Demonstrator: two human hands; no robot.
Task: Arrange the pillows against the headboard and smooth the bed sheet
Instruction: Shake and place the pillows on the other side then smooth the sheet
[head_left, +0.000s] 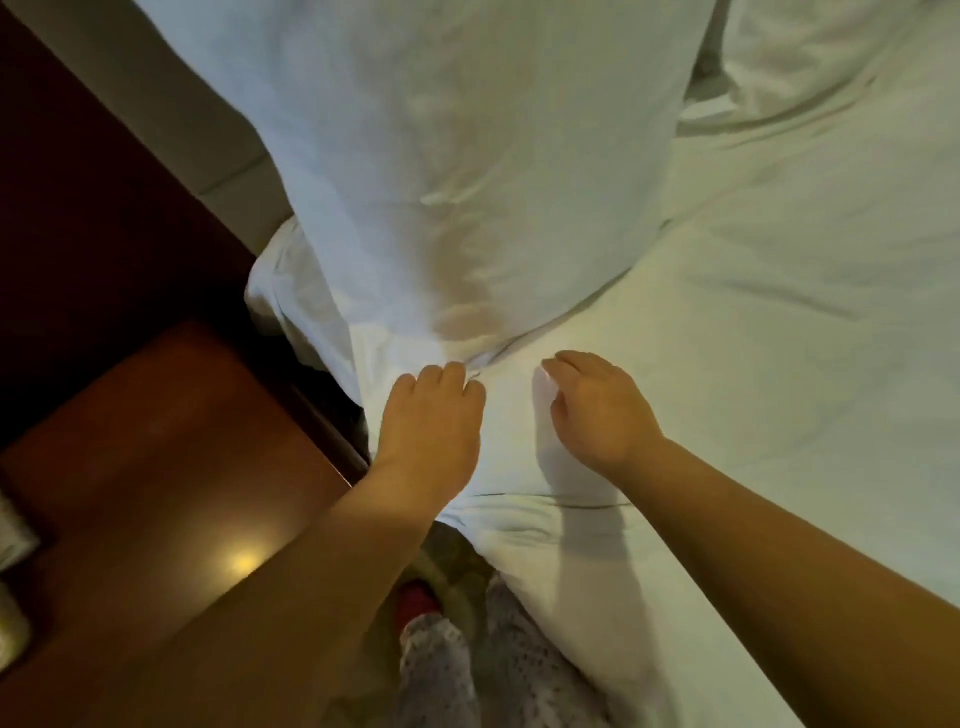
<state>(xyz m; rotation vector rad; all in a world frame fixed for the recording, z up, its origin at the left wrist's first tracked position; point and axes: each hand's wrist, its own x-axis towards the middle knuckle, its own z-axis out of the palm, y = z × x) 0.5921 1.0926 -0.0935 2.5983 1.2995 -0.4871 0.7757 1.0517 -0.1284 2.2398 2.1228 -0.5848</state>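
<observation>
A large white pillow (467, 156) stands upright at the head of the bed, leaning toward the padded headboard (171, 114) on the left. The white bed sheet (779, 338) spreads to the right, with long creases. My left hand (431, 421) hovers just below the pillow's lower edge, fingers curled loosely, holding nothing. My right hand (597, 405) is beside it over the sheet, fingers bent and relaxed, also holding nothing. A second pillow (831, 47) lies at the top right.
A wooden bedside table (156, 457) stands at the left, close to the mattress corner (280, 291). Below, my patterned trousers (467, 665) and a red slipper (415, 603) show on the floor beside the bed.
</observation>
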